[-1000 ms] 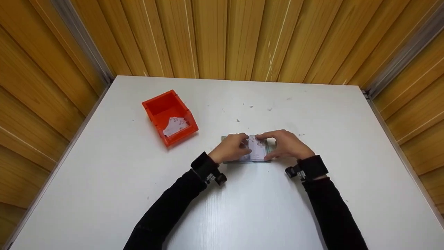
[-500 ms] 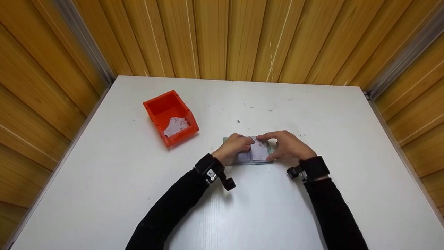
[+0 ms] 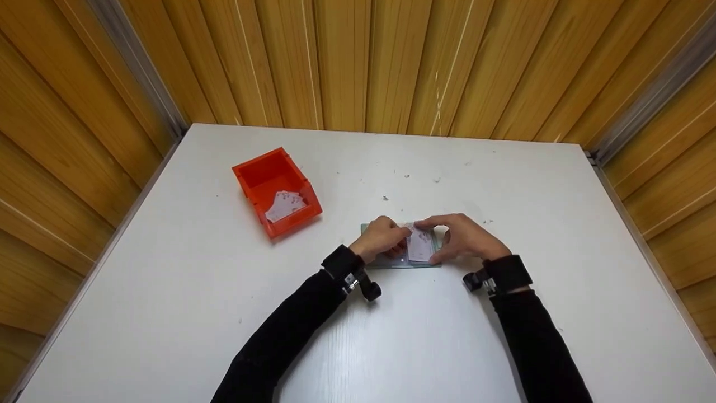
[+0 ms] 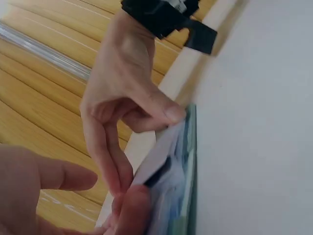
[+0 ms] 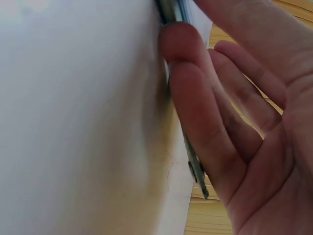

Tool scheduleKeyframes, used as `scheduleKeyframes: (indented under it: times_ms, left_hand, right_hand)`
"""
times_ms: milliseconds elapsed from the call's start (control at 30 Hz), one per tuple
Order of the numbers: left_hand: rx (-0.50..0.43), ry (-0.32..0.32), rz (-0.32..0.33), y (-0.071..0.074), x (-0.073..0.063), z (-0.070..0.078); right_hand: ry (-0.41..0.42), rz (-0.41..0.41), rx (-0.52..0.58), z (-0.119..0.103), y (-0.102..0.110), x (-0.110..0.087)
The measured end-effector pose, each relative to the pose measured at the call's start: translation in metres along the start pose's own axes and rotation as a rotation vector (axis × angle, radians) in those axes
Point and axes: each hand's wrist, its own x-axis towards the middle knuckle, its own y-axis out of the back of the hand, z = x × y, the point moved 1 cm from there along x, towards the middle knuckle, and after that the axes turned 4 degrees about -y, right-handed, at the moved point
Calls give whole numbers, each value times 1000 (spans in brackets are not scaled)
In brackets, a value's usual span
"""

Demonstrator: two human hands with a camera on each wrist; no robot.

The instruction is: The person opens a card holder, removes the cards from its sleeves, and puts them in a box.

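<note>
A thin card holder (image 3: 405,266) with a green edge and clear pockets lies spread on the table. On its right half sits a white card (image 3: 419,246) with faint print. My left hand (image 3: 381,238) curls over the middle of the holder, thumb and fingertip pinching at the card's left edge; I cannot tell whether they grip card or pocket. My right hand (image 3: 463,238) spans the card's right side, forefinger at the far edge and thumb at the near corner. The left wrist view shows a dark gap between the card (image 4: 155,159) and the layers below. The right wrist view hides most of the holder.
An orange open bin (image 3: 288,228) stands on the table's left side, holding several white printed cards (image 3: 284,205). The white table (image 3: 425,336) backs onto wood-patterned panels (image 3: 341,67), with similar panels on both sides.
My left hand shifts right, and its fingers come to the card's left edge. My right hand keeps its place at the card's right side. The orange bin stays put.
</note>
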Motion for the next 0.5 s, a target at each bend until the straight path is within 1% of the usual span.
scheduleKeyframes:
  times_ms: [67,100,167,233,333,400,500]
  left_hand:
    - [86,-19,9,-1,1,-2]
    - [115,-29,13,-2,1,-3]
    - [127,-46,31,-3,1,-4]
    - [102,-52,49,-5,1,-4]
    - [26,-43,66,-7,1,-5]
    - [-18,-36,58,-8,1,-5]
    - [-50,-37,32,-7,1,-5]
  right_hand:
    - [-5,1,-3,0,-1,0]
    - [-7,2,-9,0,-2,0]
    - [-5,9,-28,0,-2,1]
    - [2,18,-43,-1,-3,1]
    - [12,25,-60,-2,-2,2]
    - [11,25,-59,-2,-2,2]
    - [7,18,-53,-1,-1,2]
